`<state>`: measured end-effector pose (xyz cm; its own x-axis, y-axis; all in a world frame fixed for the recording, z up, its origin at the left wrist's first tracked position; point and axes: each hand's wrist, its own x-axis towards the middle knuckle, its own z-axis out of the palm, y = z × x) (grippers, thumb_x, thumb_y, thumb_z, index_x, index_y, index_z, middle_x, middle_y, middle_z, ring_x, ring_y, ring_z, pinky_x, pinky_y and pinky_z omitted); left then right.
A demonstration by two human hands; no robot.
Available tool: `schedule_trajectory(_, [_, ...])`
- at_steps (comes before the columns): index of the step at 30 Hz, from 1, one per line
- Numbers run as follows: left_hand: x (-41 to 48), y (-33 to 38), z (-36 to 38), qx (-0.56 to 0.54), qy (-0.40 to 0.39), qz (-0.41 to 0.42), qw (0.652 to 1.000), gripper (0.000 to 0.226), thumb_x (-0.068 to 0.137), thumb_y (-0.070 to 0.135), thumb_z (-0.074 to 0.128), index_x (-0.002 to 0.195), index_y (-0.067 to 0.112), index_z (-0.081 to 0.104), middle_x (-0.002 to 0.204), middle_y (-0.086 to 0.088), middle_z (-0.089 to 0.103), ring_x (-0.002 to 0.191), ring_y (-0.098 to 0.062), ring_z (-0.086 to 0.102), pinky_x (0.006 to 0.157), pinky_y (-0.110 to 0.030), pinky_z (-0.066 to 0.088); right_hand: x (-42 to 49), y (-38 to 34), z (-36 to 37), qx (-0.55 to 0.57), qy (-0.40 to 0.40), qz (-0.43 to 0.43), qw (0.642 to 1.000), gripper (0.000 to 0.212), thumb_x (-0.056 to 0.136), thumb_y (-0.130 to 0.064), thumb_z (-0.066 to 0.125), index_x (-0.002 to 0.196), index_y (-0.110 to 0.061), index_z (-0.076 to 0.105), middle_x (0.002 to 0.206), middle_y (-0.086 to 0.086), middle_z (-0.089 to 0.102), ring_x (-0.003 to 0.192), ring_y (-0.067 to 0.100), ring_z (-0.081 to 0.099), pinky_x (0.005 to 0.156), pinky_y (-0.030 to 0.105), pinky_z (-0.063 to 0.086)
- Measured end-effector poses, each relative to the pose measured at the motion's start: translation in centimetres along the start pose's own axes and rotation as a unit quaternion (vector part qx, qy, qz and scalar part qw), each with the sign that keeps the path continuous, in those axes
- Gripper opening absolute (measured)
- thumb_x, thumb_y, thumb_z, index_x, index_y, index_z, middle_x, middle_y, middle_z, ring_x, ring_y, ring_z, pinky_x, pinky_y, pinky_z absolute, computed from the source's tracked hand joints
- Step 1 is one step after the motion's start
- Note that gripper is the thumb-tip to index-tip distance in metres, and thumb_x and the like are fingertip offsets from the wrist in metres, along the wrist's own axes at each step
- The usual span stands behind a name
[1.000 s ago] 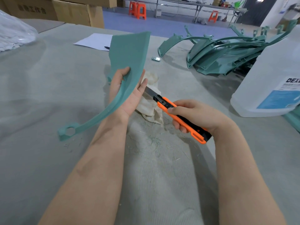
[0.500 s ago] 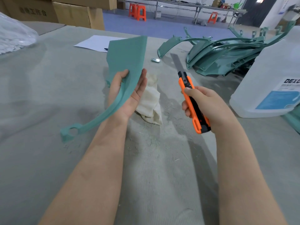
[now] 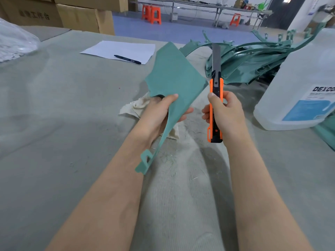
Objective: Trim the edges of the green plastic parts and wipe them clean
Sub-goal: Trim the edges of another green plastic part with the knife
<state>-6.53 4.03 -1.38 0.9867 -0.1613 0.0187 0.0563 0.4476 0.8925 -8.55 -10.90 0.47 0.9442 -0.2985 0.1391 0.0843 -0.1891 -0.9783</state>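
Note:
My left hand [image 3: 159, 113] grips a green plastic part [image 3: 174, 78] above the table, thumb on its front face and fingers behind. The part has a wide flat blade pointing up and a thin curved arm ending in a tab near my left forearm. My right hand [image 3: 224, 113] holds an orange and black utility knife [image 3: 214, 109] upright, its blade extended and pointing away from me. The knife stands just right of the part without touching it. A crumpled off-white cloth [image 3: 139, 107] lies on the table, partly hidden behind my left hand.
A pile of green plastic parts [image 3: 253, 58] lies at the back right. A large translucent jug [image 3: 301, 87] with a blue label stands at the right. A sheet of paper [image 3: 119, 50] with a pen [image 3: 126, 59] lies at the back. Green shavings litter the grey felt table [image 3: 54, 115].
My left hand turned the part, so its thin arm now points toward me rather than left. My right hand lifted the knife off the part's edge and stood it upright.

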Motion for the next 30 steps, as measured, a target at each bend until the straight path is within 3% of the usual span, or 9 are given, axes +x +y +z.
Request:
schedule_trajectory(4, [0.1, 0.0, 0.1, 0.05, -0.019, -0.006, 0.999, 0.025, 0.099, 0.012, 0.048, 0.124, 0.008, 0.05, 0.104, -0.009, 0.071, 0.083, -0.027, 0.073, 0.067, -0.027, 0.058, 0.0, 0.1, 0.0, -0.003, -0.006, -0.004, 1.0, 0.003, 0.097, -0.027, 0.053, 0.094, -0.027, 0.053, 0.064, -0.004, 0.064, 0.048, 0.005, 0.058, 0.051, 0.019, 0.048])
schedule_trajectory(8, [0.1, 0.4, 0.1, 0.075, -0.019, -0.054, 0.996, 0.012, 0.098, 0.015, 0.048, 0.107, 0.013, 0.056, 0.08, -0.002, 0.074, 0.069, -0.018, 0.072, 0.06, -0.024, 0.056, 0.1, 0.1, -0.1, -0.015, 0.006, -0.013, 1.0, 0.006, 0.096, -0.027, 0.054, 0.098, -0.022, 0.055, 0.073, -0.004, 0.064, 0.046, 0.004, 0.057, 0.052, 0.019, 0.049])
schedule_trajectory(10, [0.1, 0.6, 0.0, 0.069, -0.026, -0.085, 0.994, 0.012, 0.097, 0.017, 0.048, 0.104, 0.012, 0.056, 0.08, -0.005, 0.07, 0.061, -0.015, 0.069, 0.057, -0.023, 0.055, 0.3, 0.1, -0.2, -0.026, 0.03, -0.02, 0.999, 0.014, 0.094, -0.028, 0.058, 0.101, -0.016, 0.054, 0.077, -0.004, 0.059, 0.044, 0.002, 0.055, 0.055, 0.023, 0.049])
schedule_trajectory(13, [0.0, 0.8, -0.7, 0.045, -0.078, -0.12, 0.989, 0.017, 0.087, 0.018, 0.053, 0.102, 0.011, 0.058, 0.084, -0.007, 0.064, 0.059, -0.016, 0.061, 0.055, -0.024, 0.047, 0.3, 0.3, -0.6, -0.026, 0.054, -0.02, 0.998, 0.022, 0.09, -0.031, 0.065, 0.09, -0.017, 0.048, 0.074, -0.003, 0.053, 0.043, 0.001, 0.053, 0.059, 0.027, 0.049])
schedule_trajectory(19, [-0.2, 1.5, -2.2, -0.053, -0.197, -0.187, 0.961, 0.031, 0.062, 0.019, 0.067, 0.093, 0.017, 0.066, 0.085, -0.002, 0.058, 0.058, -0.016, 0.045, 0.052, -0.023, 0.034, 0.5, 0.2, -1.2, 0.026, 0.006, 0.021, 0.999, 0.03, 0.086, -0.026, 0.071, 0.077, -0.018, 0.043, 0.056, -0.006, 0.048, 0.041, 0.008, 0.048, 0.043, 0.02, 0.043])
schedule_trajectory(21, [-0.2, 1.7, -2.4, -0.09, -0.214, -0.18, 0.956, 0.033, 0.06, 0.033, 0.071, 0.089, 0.016, 0.072, 0.08, -0.002, 0.058, 0.059, -0.016, 0.047, 0.051, -0.022, 0.038, 0.6, 0.4, -1.2, 0.038, -0.025, 0.033, 0.998, 0.029, 0.087, -0.022, 0.071, 0.076, -0.017, 0.045, 0.05, -0.008, 0.048, 0.041, 0.008, 0.046, 0.045, 0.021, 0.042])
schedule_trajectory(25, [0.0, 1.5, -2.1, -0.203, -0.16, -0.12, 0.958, 0.065, 0.079, 0.067, 0.048, 0.092, 0.007, 0.067, 0.079, -0.004, 0.051, 0.063, -0.017, 0.047, 0.055, -0.025, 0.046, 0.7, 0.8, -0.7, 0.088, -0.023, 0.051, 0.995, 0.027, 0.089, -0.015, 0.068, 0.078, -0.016, 0.044, 0.05, -0.009, 0.049, 0.041, 0.008, 0.046, 0.048, 0.024, 0.041])
schedule_trajectory(28, [0.3, 1.0, -1.5, -0.193, -0.126, -0.065, 0.971, 0.081, 0.08, 0.082, 0.033, 0.076, 0.011, 0.072, 0.071, -0.001, 0.049, 0.061, -0.015, 0.043, 0.057, -0.025, 0.041, 0.5, 1.0, 0.4, 0.104, -0.009, 0.043, 0.994, 0.028, 0.091, -0.013, 0.066, 0.077, -0.016, 0.043, 0.055, -0.004, 0.049, 0.04, 0.007, 0.047, 0.044, 0.022, 0.042])
schedule_trajectory(30, [0.6, 0.8, -1.2, -0.175, -0.111, -0.032, 0.978, 0.085, 0.077, 0.085, 0.027, 0.078, 0.014, 0.073, 0.071, 0.0, 0.052, 0.063, -0.014, 0.043, 0.06, -0.025, 0.039, 0.2, 1.0, 1.5, 0.131, -0.011, 0.048, 0.99, 0.026, 0.091, -0.013, 0.065, 0.076, -0.017, 0.045, 0.054, -0.004, 0.049, 0.042, 0.008, 0.047, 0.045, 0.024, 0.041])
